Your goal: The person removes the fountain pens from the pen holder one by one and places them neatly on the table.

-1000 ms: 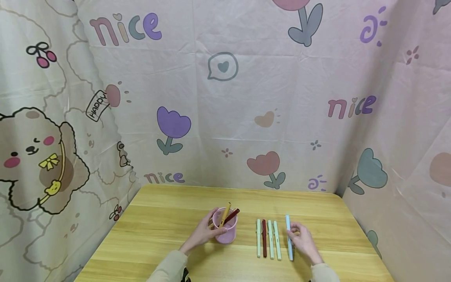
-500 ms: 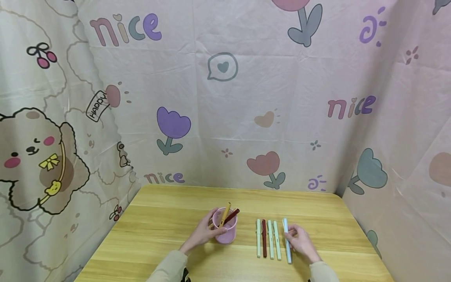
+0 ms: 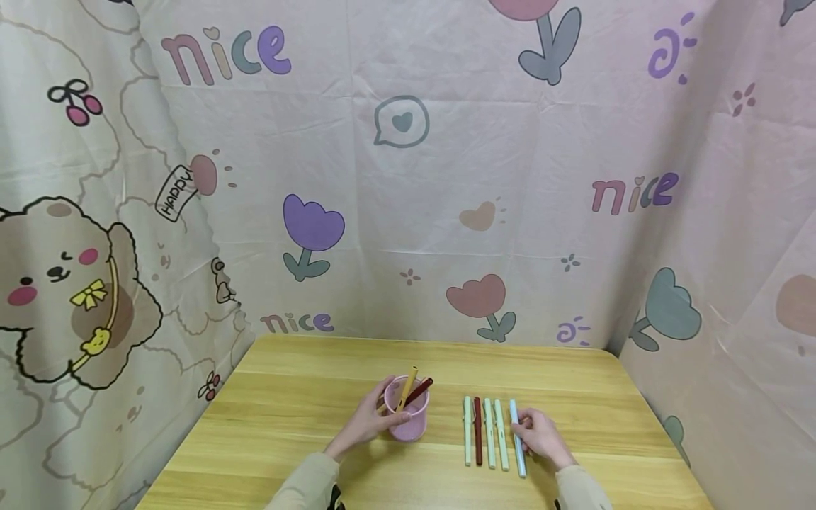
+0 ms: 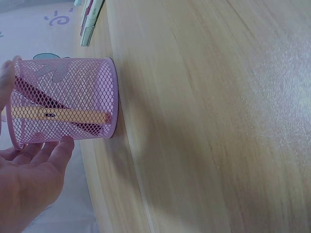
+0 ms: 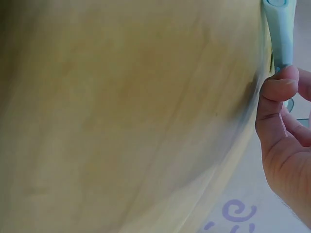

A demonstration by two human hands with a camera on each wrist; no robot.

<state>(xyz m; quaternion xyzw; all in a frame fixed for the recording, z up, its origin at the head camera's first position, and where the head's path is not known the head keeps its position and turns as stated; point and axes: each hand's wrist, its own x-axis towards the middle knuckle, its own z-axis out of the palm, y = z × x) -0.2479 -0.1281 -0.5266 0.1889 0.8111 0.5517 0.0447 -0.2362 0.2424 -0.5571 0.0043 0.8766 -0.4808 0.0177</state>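
Observation:
My left hand (image 3: 366, 421) grips a pink mesh pen cup (image 3: 411, 429), thumb over the near rim and fingers round the far side. A yellow pen (image 3: 410, 382) and a dark red pen (image 3: 421, 388) lean inside it; their lower ends show through the mesh (image 4: 82, 80) in the left wrist view. On the right, my right hand (image 3: 543, 433) pinches a light blue pen (image 3: 513, 414) between thumb and fingers. The pen lies at the right end of a row, beside a pale green pen (image 3: 502, 439).
Left of that pale green pen lie another pale green pen (image 3: 490, 435), a dark red pen (image 3: 478, 432) and a further pale green pen (image 3: 468, 433), all roughly parallel. They lie on a wooden table (image 3: 306, 382). Printed cloth (image 3: 395, 198) hangs behind and at both sides.
The right hand has shifted the light blue pen left and slightly toward the person, closer to the row. The left hand and the pen cup have stayed in place.

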